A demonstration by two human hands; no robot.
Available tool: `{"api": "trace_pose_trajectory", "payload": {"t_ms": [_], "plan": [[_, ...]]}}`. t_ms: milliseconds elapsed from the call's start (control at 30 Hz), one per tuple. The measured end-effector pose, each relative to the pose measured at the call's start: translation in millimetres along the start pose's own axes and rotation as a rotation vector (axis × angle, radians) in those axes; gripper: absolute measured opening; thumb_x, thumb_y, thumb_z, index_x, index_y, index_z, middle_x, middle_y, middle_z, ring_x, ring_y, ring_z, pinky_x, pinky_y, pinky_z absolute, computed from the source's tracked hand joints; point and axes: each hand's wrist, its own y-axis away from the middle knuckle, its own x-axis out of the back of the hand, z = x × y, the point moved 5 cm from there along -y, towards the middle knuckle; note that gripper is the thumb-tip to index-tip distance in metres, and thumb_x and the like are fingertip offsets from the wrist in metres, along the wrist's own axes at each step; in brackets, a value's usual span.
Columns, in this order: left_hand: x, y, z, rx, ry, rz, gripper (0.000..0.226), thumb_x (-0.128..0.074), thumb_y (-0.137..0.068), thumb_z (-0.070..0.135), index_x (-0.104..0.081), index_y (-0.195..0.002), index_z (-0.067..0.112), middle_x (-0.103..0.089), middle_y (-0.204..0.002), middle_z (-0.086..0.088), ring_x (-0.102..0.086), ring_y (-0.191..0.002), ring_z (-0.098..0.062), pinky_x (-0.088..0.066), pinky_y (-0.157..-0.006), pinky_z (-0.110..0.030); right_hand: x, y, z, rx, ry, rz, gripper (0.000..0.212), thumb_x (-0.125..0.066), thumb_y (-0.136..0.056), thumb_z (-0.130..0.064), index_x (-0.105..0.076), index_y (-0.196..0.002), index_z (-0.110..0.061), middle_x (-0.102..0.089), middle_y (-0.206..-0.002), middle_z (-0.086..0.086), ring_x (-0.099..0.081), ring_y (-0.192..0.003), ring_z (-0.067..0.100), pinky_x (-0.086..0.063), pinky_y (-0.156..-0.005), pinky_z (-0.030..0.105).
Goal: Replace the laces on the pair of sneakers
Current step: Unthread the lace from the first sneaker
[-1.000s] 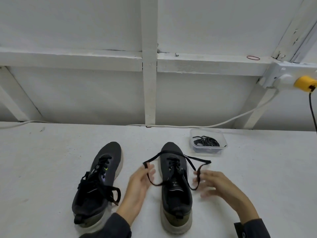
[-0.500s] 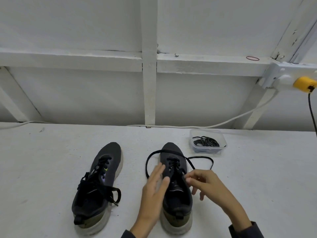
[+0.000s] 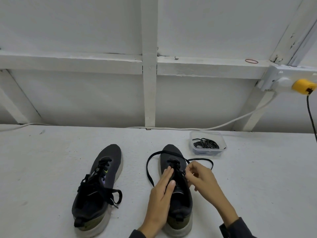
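Lace (image 3: pixel 147 169) ends dropped; both hands moved in onto the right-hand sneaker (image 3: pixel 171 152).
Left hand (image 3: pixel 161 194) lay flat, fingers straight, pressing the tongue. Right hand (image 3: pixel 200 177), fingers curled, pinched the lace at the eyelets. The loose ends looped on the table (image 3: pixel 51 169) either side of the toe. Judgement: knot undone, unthreading beginning. Left-hand sneaker (image 3: pixel 109 157) remained laced; spare laces sat in the tub (image 3: pixel 221 143) behind.
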Motion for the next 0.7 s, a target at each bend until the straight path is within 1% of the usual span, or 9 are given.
{"api": "trace_pose_trajectory", "payload": {"t_ms": [100, 167, 233, 300, 367, 467, 567, 633, 700], "plan": [[2, -1, -3, 0.004, 0.003, 0.004, 0.038, -0.048, -0.100, 0.030, -0.044, -0.137, 0.039, -0.042, -0.145, 0.026, -0.032, -0.135, 0.013, -0.024, -0.112, -0.010, -9, -3, -2, 0.028, 0.021, 0.081, 0.013, -0.057, -0.094, -0.023, -0.055, -0.082, -0.026, -0.063, -0.065, -0.004, -0.057, -0.050, 0.013, -0.044, -0.052, 0.030], [3, -1, -2, 0.000, 0.008, 0.019, 0.036, -0.048, -0.100, 0.031, -0.044, -0.133, 0.043, -0.044, -0.144, 0.025, -0.034, -0.134, 0.014, -0.026, -0.112, -0.012, -9, -3, 0, 0.009, -0.116, 0.067, 0.011, -0.059, -0.095, -0.023, -0.061, -0.084, -0.021, -0.064, -0.065, -0.002, -0.056, -0.049, 0.015, -0.042, -0.048, 0.030], [3, -1, -3, 0.003, 0.007, 0.026, 0.036, -0.048, -0.100, 0.032, -0.043, -0.134, 0.043, -0.044, -0.144, 0.024, -0.034, -0.134, 0.013, -0.026, -0.113, -0.013, -2, -1, 7, -0.091, -0.287, -0.032, 0.019, -0.064, -0.093, -0.031, -0.068, -0.083, -0.014, -0.065, -0.069, 0.000, -0.059, -0.053, 0.018, -0.041, -0.046, 0.028], [1, 0, -4, 0.005, 0.009, 0.029, 0.038, -0.047, -0.100, 0.033, -0.041, -0.136, 0.042, -0.042, -0.145, 0.025, -0.032, -0.134, 0.015, -0.025, -0.113, -0.012, 3, 6, 13, -0.163, -0.340, -0.158, 0.027, -0.069, -0.086, -0.039, -0.072, -0.079, -0.013, -0.067, -0.073, 0.005, -0.059, -0.058, 0.018, -0.041, -0.048, 0.024], [0, 0, -4, 0.009, 0.008, 0.028, 0.038, -0.046, -0.100, 0.034, -0.039, -0.136, 0.044, -0.040, -0.145, 0.026, -0.030, -0.134, 0.017, -0.024, -0.112, -0.009, 1, 12, 14, -0.166, -0.345, -0.206, 0.020, -0.073, -0.083, -0.033, -0.075, -0.080, -0.014, -0.068, -0.075, 0.008, -0.059, -0.061, 0.017, -0.042, -0.050, 0.022], [1, -1, -6, 0.015, 0.008, 0.027, 0.037, -0.046, -0.100, 0.034, -0.039, -0.135, 0.044, -0.040, -0.145, 0.026, -0.030, -0.133, 0.018, -0.023, -0.111, -0.008, 2, 10, 9, -0.158, -0.382, -0.160, 0.012, -0.072, -0.085, -0.016, -0.073, -0.075, -0.011, -0.066, -0.072, 0.012, -0.059, -0.060, 0.017, -0.040, -0.049, 0.022], [1, -1, -5, 0.005, 0.002, 0.031, 0.036, -0.046, -0.102, 0.030, -0.041, -0.135, 0.043, -0.042, -0.146, 0.024, -0.031, -0.134, 0.017, -0.023, -0.110, -0.007, 15, -1, 6, -0.161, -0.366, 0.004, 0.022, -0.066, -0.087, -0.004, -0.066, -0.067, -0.012, -0.062, -0.064, 0.002, -0.054, -0.054, 0.016, -0.033, -0.045, 0.019], [1, -1, -4, 0.003, 0.002, 0.032, 0.036, -0.045, -0.102, 0.028, -0.042, -0.134, 0.043, -0.042, -0.145, 0.024, -0.030, -0.134, 0.016, -0.023, -0.109, -0.005, 20, -5, 3, -0.147, -0.328, 0.106, 0.022, -0.062, -0.090, -0.004, -0.064, -0.069, -0.012, -0.058, -0.057, -0.008, -0.050, -0.050, 0.012, -0.032, -0.044, 0.015], [0, 0, -4, -0.002, 0.008, 0.046, 0.035, -0.045, -0.102, 0.028, -0.043, -0.134, 0.042, -0.043, -0.144, 0.023, -0.032, -0.134, 0.015, -0.024, -0.109, -0.005, 15, -4, 1, -0.132, -0.344, 0.106, 0.017, -0.065, -0.092, -0.013, -0.066, -0.075, -0.010, -0.060, -0.059, -0.007, -0.050, -0.049, 0.011, -0.033, -0.044, 0.016]]}}
